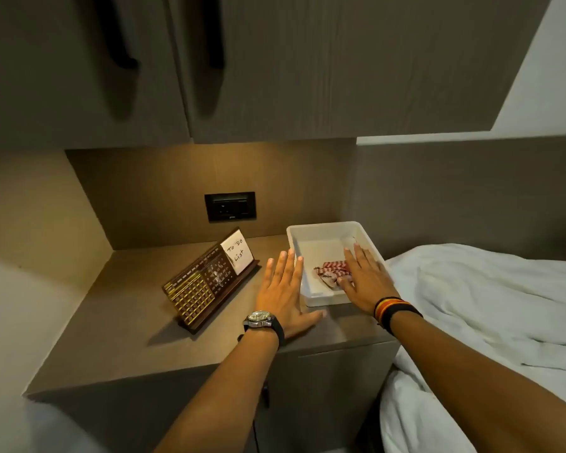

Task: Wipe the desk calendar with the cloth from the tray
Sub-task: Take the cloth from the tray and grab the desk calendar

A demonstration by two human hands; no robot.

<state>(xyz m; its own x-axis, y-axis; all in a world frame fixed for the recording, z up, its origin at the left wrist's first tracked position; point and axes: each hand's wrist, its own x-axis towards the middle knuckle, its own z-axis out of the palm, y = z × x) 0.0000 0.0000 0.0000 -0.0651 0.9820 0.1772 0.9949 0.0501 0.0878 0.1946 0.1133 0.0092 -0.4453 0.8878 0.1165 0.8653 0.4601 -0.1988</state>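
Note:
A dark wooden desk calendar (200, 289) with gold squares leans upright on the bedside counter, a white "To Do List" note (239, 256) tucked in its right end. To its right stands a white plastic tray (321, 232). A crumpled red-and-white striped cloth (330, 271) lies in the tray's near half. My right hand (365, 277) reaches into the tray, fingers spread, resting over the cloth's right side without gripping it. My left hand (283, 291) lies flat and open on the counter between calendar and tray, touching the tray's left wall.
A black socket panel (230, 206) sits in the back wall. Cabinet doors (209, 67) hang low overhead. A bed with a rumpled white sheet (487, 305) adjoins the counter on the right. The counter's front edge (177, 371) drops to a drawer front.

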